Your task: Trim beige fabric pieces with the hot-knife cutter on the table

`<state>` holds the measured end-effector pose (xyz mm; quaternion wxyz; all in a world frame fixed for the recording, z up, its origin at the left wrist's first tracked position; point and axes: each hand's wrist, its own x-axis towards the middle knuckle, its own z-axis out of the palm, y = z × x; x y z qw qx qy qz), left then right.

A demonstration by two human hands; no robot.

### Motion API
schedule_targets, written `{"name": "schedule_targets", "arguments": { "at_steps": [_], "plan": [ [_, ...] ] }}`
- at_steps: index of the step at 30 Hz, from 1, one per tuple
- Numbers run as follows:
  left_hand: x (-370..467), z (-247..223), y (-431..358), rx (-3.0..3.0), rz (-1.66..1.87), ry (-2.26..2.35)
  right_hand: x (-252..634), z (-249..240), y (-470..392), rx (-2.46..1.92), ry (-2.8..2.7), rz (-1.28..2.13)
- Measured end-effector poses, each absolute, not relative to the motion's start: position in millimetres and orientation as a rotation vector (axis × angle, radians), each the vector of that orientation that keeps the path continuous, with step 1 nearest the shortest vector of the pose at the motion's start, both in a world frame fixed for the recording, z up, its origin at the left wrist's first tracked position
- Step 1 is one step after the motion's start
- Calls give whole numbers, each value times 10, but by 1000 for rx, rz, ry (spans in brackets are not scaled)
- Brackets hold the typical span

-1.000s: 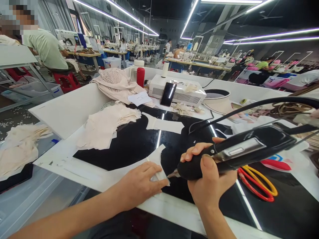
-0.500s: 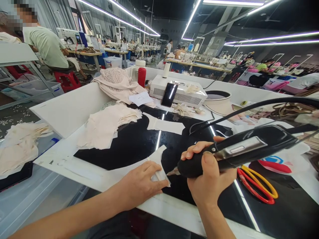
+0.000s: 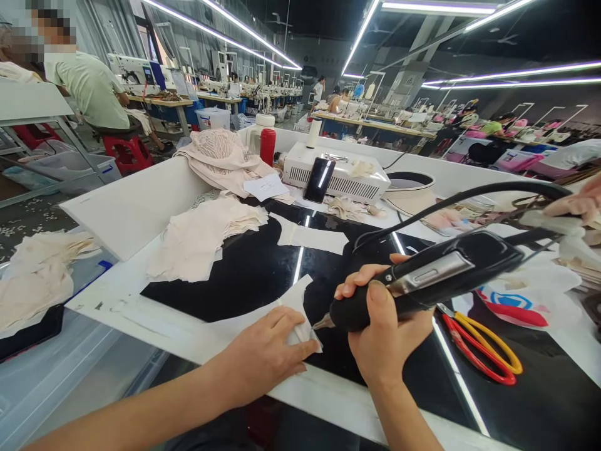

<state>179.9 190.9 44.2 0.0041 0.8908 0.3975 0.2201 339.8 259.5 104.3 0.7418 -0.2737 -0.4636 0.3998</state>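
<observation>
Below centre, at 6 o'clock, the left hand (image 3: 267, 344) I'm following is bent over a pale fabric piece (image 3: 295, 294), fingers curled at its right end; I cannot tell whether it pinches the cloth or merely presses it. At 4 o'clock, the right hand (image 3: 389, 338) is wrapped firmly around a corded black handheld tool (image 3: 432, 279). The tool points left, its narrow tip right at the fabric's right edge; I cannot make out whether they touch.

Beneath lies a glossy black work surface (image 3: 253, 269). Near centre I see a second pale cutout (image 3: 314, 238), lying flat. At 9 o'clock sits a layered fabric stack (image 3: 201, 241); toward 1 o'clock, a phone (image 3: 319, 178) leans against a white vented box (image 3: 357, 178). Red-and-yellow looped handles (image 3: 457, 327) lie at 4 o'clock, beyond the right hand. At 3 o'clock another person's hand (image 3: 582, 202) enters from the edge.
</observation>
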Motion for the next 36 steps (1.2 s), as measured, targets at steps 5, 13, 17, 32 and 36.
{"name": "schedule_targets", "arguments": {
  "at_steps": [5,13,17,32,36],
  "plan": [
    [1764,517,1864,2760,621,1238,3419,1037,2569,-571,-1047,871],
    [1580,502,2087,2835,610,1187,3430,1013,2551,-561,-1048,888],
    [1571,496,2086,2832,620,1178,3432,1020,2556,-571,-1049,896],
    [1585,472,2084,2753,606,1208,3319,1051,2657,-575,-1012,877],
    [1587,460,2082,2730,615,1212,3307,1077,2671,-578,-991,881]
  ]
}}
